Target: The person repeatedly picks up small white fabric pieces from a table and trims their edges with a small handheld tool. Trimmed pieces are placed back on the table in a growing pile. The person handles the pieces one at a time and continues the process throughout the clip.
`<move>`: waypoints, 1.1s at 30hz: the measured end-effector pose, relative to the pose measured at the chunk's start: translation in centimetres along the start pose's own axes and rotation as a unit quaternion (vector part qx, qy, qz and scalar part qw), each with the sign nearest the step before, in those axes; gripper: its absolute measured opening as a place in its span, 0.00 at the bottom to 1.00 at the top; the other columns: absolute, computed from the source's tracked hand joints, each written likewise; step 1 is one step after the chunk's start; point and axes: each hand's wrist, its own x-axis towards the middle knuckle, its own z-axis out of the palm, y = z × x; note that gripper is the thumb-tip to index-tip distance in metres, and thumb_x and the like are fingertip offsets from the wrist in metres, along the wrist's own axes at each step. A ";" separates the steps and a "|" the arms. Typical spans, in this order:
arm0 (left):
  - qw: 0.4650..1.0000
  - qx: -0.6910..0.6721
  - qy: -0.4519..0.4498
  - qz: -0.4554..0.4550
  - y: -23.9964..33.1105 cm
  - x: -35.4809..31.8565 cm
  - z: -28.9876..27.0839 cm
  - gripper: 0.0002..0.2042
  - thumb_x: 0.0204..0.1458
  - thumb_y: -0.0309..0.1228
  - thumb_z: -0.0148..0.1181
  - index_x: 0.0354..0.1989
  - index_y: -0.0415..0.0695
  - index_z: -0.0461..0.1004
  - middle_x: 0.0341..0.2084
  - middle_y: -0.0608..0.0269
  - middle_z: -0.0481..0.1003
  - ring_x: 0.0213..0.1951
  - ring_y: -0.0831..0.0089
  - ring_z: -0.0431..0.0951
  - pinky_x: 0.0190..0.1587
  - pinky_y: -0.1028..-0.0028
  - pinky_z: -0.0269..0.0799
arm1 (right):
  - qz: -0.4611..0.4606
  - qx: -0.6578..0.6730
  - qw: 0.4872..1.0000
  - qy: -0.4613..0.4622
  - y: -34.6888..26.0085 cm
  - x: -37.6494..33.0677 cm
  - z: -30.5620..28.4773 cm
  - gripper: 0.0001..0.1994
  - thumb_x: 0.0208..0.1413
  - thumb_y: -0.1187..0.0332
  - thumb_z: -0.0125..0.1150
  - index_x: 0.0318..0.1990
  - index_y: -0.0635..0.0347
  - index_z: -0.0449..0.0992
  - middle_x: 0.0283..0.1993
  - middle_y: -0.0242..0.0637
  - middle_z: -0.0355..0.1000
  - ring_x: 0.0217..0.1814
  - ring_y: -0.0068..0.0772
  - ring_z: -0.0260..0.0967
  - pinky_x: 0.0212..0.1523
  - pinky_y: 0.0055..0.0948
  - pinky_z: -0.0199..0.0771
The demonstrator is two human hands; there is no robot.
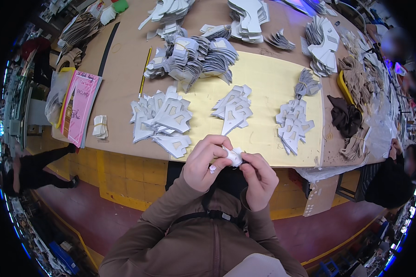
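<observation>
At the table's front edge, close to my body, my left hand and my right hand meet around a small white crumpled piece. I cannot tell whether it is paper, cloth or a small roll. Fingers and thumb of each hand pinch it. A tiny pale scrap with marks clings by my left fingers. Just beyond my hands, flat white-grey cut pieces with cut-outs lie fanned on a yellow sheet. More such pieces lie in a left pile and a right row.
Further back stand stacks of cut pieces and a white stack. Leftward lie a pencil, a pink notebook and a banded bundle. Dark cloth lies right, near a seated person.
</observation>
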 end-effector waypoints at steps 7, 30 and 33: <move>1.000 0.021 0.011 -0.004 -0.2 0.2 0.0 0.08 0.51 0.23 0.63 0.34 0.38 0.69 0.40 0.53 0.74 0.39 0.60 0.75 0.43 0.68 0.70 | -0.029 -0.024 0.998 -0.055 -0.2 0.0 -0.4 0.16 0.54 0.84 0.61 0.51 0.67 0.78 0.34 0.40 0.74 0.32 0.26 0.69 0.32 0.21 0.67; 0.985 -0.018 0.050 -0.167 0.0 0.1 0.5 0.06 0.54 0.25 0.63 0.35 0.36 0.73 0.39 0.49 0.78 0.42 0.61 0.80 0.46 0.69 0.73 | 0.129 0.204 0.970 -0.018 -0.4 -0.5 -0.9 0.12 0.59 0.80 0.57 0.51 0.71 0.75 0.36 0.32 0.71 0.32 0.16 0.62 0.31 0.15 0.60; 0.980 -0.007 0.035 -0.194 0.1 -0.2 0.4 0.05 0.54 0.25 0.63 0.34 0.37 0.74 0.31 0.54 0.78 0.36 0.63 0.79 0.40 0.69 0.73 | 0.041 0.078 0.995 -0.052 -0.5 -0.3 -0.6 0.12 0.56 0.82 0.60 0.48 0.68 0.77 0.36 0.34 0.73 0.31 0.19 0.65 0.30 0.18 0.64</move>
